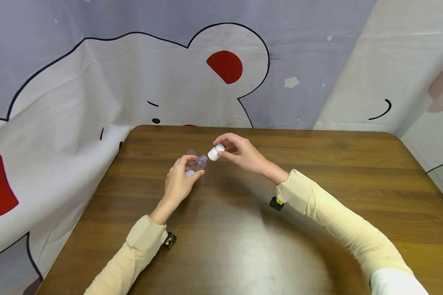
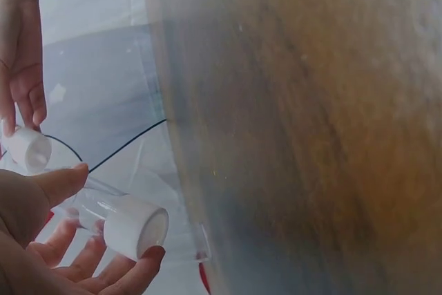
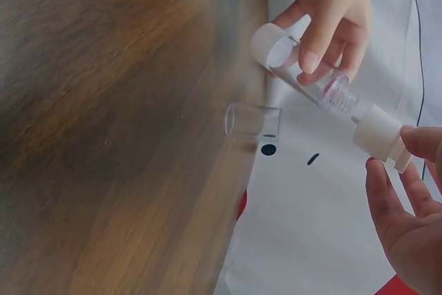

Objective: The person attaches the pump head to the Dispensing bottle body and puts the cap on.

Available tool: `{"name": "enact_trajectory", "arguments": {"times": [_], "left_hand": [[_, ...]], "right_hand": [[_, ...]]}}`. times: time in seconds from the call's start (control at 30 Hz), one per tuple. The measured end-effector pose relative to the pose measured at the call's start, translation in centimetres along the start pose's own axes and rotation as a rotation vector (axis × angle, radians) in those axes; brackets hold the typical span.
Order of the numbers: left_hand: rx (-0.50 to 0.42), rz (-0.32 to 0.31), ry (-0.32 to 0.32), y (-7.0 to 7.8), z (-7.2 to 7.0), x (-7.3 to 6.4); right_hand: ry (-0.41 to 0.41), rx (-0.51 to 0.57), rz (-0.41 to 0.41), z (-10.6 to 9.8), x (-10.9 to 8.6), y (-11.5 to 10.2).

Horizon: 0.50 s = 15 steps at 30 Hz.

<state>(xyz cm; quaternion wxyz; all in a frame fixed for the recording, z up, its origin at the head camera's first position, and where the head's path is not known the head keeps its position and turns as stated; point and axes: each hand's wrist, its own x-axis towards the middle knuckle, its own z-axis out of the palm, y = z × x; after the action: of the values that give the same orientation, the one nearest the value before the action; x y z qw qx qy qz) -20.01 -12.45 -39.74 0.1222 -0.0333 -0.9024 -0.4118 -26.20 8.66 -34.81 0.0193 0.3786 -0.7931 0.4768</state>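
A small clear bottle (image 1: 201, 161) with a white base (image 2: 136, 226) is tilted in my left hand (image 1: 178, 178), gripped between the thumb and fingers. Its threaded neck (image 3: 340, 94) is uncovered and points toward the right hand (image 1: 245, 155). That hand pinches a white pump head (image 1: 215, 152) by its narrower end, with the wide collar (image 3: 377, 132) facing the bottle mouth. A small gap separates collar and neck. Both are held above the table. A clear cap (image 3: 254, 123) stands on the table behind the left hand, partly hidden in the head view.
The brown wooden table (image 1: 221, 229) stretches under both arms. A printed cloth (image 1: 162, 78) hangs behind its far edge. Black wrist cameras (image 1: 277, 203) sit below each sleeve.
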Motion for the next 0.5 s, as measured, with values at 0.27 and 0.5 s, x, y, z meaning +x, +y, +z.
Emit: {"name": "enact_trajectory", "arguments": {"times": [0.27,0.5], "left_hand": [[0.018,0.012,-0.014,0.39,-0.03,-0.04],[0.009,0.026,-0.011,0.39,-0.04,0.01]], "right_hand": [[-0.002,0.025,-0.017,0.3,0.1,-0.15],[-0.018,0.027,-0.019,0.74,0.13,-0.26]]}}
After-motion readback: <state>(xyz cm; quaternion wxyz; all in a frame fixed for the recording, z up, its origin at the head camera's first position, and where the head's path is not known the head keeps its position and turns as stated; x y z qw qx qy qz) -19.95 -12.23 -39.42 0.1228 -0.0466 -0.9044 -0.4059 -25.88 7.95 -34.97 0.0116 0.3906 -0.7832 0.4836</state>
